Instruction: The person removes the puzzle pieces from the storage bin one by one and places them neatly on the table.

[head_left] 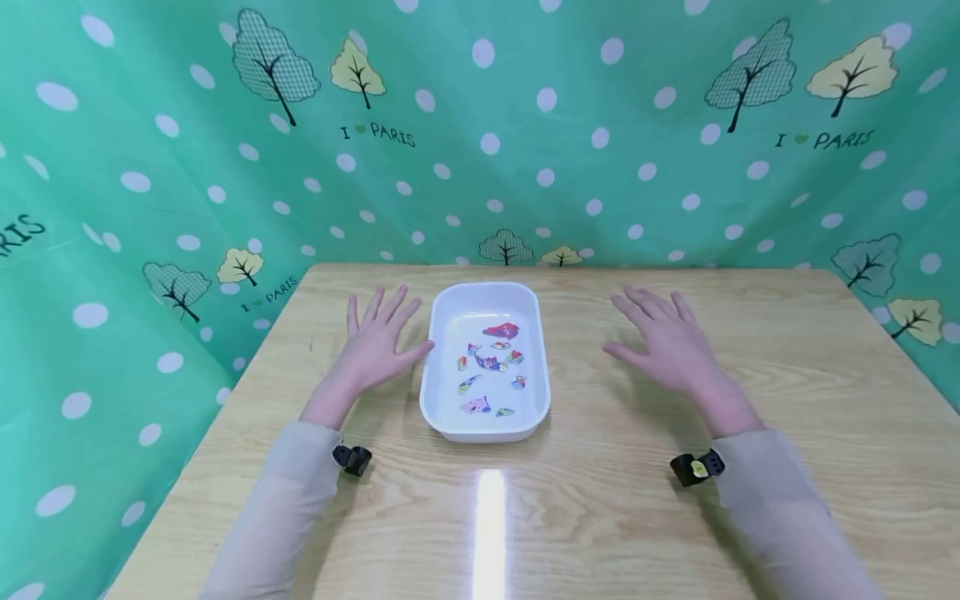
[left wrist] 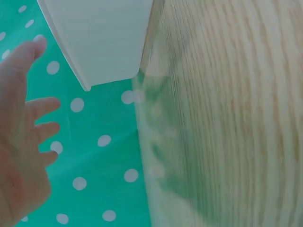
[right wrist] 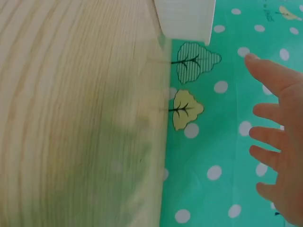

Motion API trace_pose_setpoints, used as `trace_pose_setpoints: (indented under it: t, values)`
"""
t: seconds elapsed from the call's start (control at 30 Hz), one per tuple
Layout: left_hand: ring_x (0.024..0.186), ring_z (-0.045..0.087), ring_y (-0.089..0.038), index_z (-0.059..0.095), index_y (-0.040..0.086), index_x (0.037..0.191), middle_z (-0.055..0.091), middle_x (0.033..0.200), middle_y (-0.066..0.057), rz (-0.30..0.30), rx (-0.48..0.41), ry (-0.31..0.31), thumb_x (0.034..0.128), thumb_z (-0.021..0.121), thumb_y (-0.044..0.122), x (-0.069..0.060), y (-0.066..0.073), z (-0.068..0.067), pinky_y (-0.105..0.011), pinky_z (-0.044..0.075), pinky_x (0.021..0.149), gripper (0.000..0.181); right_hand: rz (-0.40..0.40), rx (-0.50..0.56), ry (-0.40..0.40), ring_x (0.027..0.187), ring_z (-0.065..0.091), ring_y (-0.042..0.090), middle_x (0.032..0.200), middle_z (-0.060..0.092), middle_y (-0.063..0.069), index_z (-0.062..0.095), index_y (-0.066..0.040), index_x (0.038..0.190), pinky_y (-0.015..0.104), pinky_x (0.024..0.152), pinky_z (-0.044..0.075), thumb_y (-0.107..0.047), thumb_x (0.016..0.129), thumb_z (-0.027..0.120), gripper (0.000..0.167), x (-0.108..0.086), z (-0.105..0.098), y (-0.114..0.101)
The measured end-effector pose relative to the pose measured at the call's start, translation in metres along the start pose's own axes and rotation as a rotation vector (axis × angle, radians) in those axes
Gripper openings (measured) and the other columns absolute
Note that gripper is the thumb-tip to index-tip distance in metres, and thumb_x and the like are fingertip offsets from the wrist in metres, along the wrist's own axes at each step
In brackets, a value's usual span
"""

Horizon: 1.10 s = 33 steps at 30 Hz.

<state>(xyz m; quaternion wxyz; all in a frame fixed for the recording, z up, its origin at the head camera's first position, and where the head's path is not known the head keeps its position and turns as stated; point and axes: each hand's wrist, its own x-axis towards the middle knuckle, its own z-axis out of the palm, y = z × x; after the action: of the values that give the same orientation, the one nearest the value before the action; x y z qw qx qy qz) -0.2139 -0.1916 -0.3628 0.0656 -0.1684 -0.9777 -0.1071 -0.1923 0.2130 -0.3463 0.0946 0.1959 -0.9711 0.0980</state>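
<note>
A white tray [head_left: 483,436] is set on the wood-grained counter [head_left: 600,517], between the two hands and nearer the left one. At the far left, green cloth with pale dots [head_left: 112,275] is hung, and it is carried on behind the counter. Next, a pale sleeve [head_left: 277,517] and a black device [head_left: 352,459] are worn on the left arm. The left hand [head_left: 378,346] is held above the counter, its grip spread apart; its thumb tip is seen just beside the tray's left rim. In the tray, small colourful pieces [head_left: 514,357] are scattered: a red piece [head_left: 501,331] towards the far end, a purple-and-blue piece [head_left: 491,364] about the middle, a pink piece [head_left: 476,405] towards the near end. To the right, the right hand [head_left: 667,343] is held above the counter, apart from the tray, its grip likewise spread. At its wrist, another black device [head_left: 697,468] is worn.
</note>
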Motion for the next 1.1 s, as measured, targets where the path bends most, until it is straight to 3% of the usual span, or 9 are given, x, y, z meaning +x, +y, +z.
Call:
trace_pose_setpoints:
  t: [0.1,0.23,0.37,0.53,0.73,0.97,1.1]
  values:
    - [0.138,0.011,-0.034,0.035,0.014,0.14,0.022,0.15,-0.01,0.025,-0.013,0.065,0.0847,0.045,0.059,0.0,0.0,0.001,-0.052,-0.014,0.109,0.072,-0.043,-0.012,0.042,0.125,0.038,0.034,0.135,0.045,0.015,0.044,-0.009,0.134,0.053,0.111,0.008,-0.049,0.085,0.054,0.064,0.005,0.002,-0.009]
    - [0.134,0.025,-0.033,0.043,0.01,0.135,0.036,0.143,-0.013,0.045,-0.057,0.132,0.087,0.05,0.05,0.0,0.001,0.003,-0.05,0.001,0.112,0.063,-0.095,0.012,0.062,0.115,0.048,0.031,0.122,0.057,0.013,0.054,-0.009,0.124,0.052,0.108,0.02,-0.044,0.086,0.056,0.052,0.013,0.008,-0.028]
    - [0.128,0.036,-0.032,0.046,0.008,0.132,0.044,0.136,-0.014,0.005,-0.169,0.149,0.0882,0.053,0.041,-0.001,0.005,0.006,-0.051,0.018,0.11,0.056,-0.143,0.072,0.066,0.11,0.053,0.027,0.114,0.062,0.008,0.06,-0.011,0.116,0.051,0.102,0.03,-0.04,0.085,0.059,0.043,0.02,0.011,-0.05]
    - [0.112,0.051,-0.029,0.048,0.008,0.13,0.055,0.124,-0.014,-0.056,-0.313,0.165,0.0888,0.055,0.033,-0.005,0.009,0.01,-0.047,0.041,0.096,0.048,-0.24,0.094,0.042,0.099,0.058,0.02,0.099,0.066,0.002,0.065,-0.014,0.107,0.046,0.098,0.035,-0.037,0.083,0.064,0.034,0.029,0.014,-0.074]
    - [0.092,0.06,-0.023,0.055,0.004,0.12,0.062,0.107,-0.013,-0.072,-0.512,0.19,0.0895,0.055,0.02,-0.007,0.01,0.017,-0.035,0.052,0.081,0.034,-0.333,0.114,-0.047,0.095,0.058,0.016,0.097,0.065,-0.004,0.067,-0.018,0.1,0.045,0.097,0.036,-0.035,0.081,0.066,0.025,0.037,0.017,-0.098]
    - [0.092,0.06,-0.022,0.057,0.009,0.118,0.062,0.107,-0.01,-0.195,-0.737,0.12,0.0894,0.057,0.026,-0.009,0.01,0.023,-0.034,0.052,0.079,0.033,-0.401,0.165,-0.219,0.088,0.058,0.012,0.094,0.066,-0.003,0.067,-0.017,0.102,0.043,0.091,0.04,-0.03,0.08,0.068,0.026,0.042,0.024,-0.115]
    - [0.096,0.057,-0.024,0.053,0.007,0.122,0.059,0.112,-0.013,-0.222,-0.862,0.067,0.0885,0.058,0.025,-0.008,0.013,0.017,-0.035,0.052,0.079,0.039,-0.372,0.189,-0.33,0.083,0.056,0.009,0.091,0.065,-0.005,0.066,-0.017,0.105,0.036,0.084,0.041,-0.032,0.078,0.07,0.031,0.044,0.029,-0.121]
